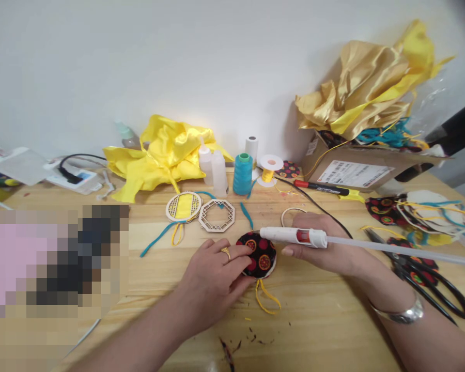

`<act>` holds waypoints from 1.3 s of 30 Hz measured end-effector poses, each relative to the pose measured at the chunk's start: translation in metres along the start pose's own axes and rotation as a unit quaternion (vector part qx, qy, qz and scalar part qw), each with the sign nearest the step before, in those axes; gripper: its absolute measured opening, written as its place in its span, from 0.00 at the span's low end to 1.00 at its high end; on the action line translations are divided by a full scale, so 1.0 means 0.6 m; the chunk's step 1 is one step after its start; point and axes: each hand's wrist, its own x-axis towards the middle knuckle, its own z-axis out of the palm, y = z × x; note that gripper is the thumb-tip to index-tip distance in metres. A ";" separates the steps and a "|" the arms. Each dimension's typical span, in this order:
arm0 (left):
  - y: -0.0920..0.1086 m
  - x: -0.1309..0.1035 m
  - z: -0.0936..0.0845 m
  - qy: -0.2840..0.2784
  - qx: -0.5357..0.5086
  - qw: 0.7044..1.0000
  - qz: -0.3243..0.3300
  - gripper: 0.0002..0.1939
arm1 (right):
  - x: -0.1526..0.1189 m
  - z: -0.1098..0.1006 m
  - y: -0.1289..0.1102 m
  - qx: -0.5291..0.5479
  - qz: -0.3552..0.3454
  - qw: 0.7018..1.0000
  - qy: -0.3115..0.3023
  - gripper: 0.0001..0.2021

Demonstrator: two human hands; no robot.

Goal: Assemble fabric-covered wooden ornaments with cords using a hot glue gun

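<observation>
Head view: a wooden table [158,320] is seen from above, with both bare hands brought together near its middle.
Patterned disc: the round black fabric disc [262,262] is placed at the centre of the work area; its printed face is turned upward, and no long axis is given by its round outline. By a yellow loop [272,295] at its lower edge, a direction toward the wearer and slightly right is marked.
Left hand: the disc is gripped at its left side by the left hand [219,268], fingers laid over the face, thumb near the lower edge, the grasp nearly closed.
Glue gun: the white glue gun [271,235] is pointed left, its nozzle at the disc's top edge; whether contact is made cannot be told. Its long axis is held almost level, and is continued rightward by a long translucent glue stick [395,249], slanted slightly downward.
Right hand: the gun is wrapped by the right hand [333,253]; most fingers are hidden.
Lattice frames: an octagonal frame [206,226] and a round frame [170,212] are laid beyond the left hand.
Scissors: black scissors [403,268] are set beside the right forearm.
</observation>
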 end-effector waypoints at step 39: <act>0.003 0.000 -0.002 -0.015 0.016 1.000 -0.009 0.08 | 0.001 0.003 -0.001 -0.076 0.003 0.997 0.005 0.19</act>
